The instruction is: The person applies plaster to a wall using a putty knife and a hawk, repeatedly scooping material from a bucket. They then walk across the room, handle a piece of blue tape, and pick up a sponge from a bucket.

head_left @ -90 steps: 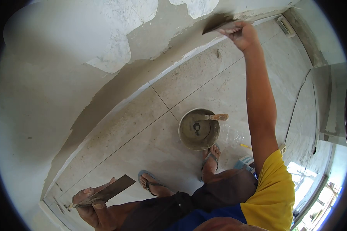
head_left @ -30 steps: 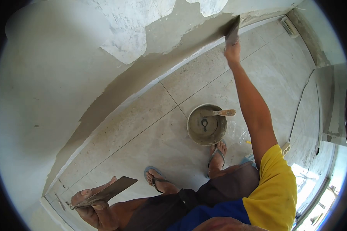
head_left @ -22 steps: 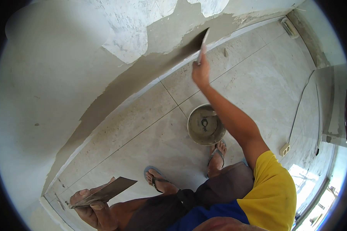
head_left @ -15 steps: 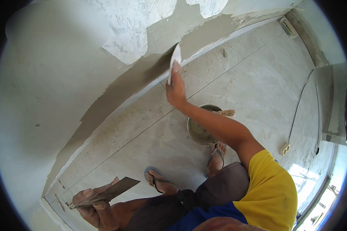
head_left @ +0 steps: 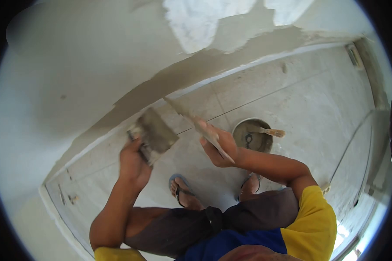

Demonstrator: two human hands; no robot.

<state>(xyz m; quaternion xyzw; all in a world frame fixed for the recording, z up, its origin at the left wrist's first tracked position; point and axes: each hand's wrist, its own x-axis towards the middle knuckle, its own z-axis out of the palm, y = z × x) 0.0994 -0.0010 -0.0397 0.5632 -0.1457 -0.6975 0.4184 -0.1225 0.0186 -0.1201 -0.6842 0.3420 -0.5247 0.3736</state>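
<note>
My left hand point(head_left: 135, 163) is closed on a putty knife point(head_left: 159, 132), its wide rectangular blade smeared with grey plaster and blurred by motion. Facing it, my right hand point(head_left: 222, 145) grips a plastering trowel point(head_left: 183, 111) seen nearly edge-on; its far end points toward the wall. A narrow gap separates the two blades in this view. Beyond them, a darker band of wet plaster point(head_left: 161, 85) runs along the bottom of the wall point(head_left: 96, 56).
Beside my right forearm stands a bucket point(head_left: 237, 126) of grey mix, with a wooden-handled scraper point(head_left: 274, 132) resting in it. A long tool point(head_left: 354, 55) lies in the far corner. Cable point(head_left: 348, 148) runs across the tiled floor point(head_left: 309, 104) at right. My sandalled feet are below.
My right hand has drawn the trowel away from the wall, back toward me. My left hand has risen from the lower left with the putty knife, bringing both tools close together. The view has shifted.
</note>
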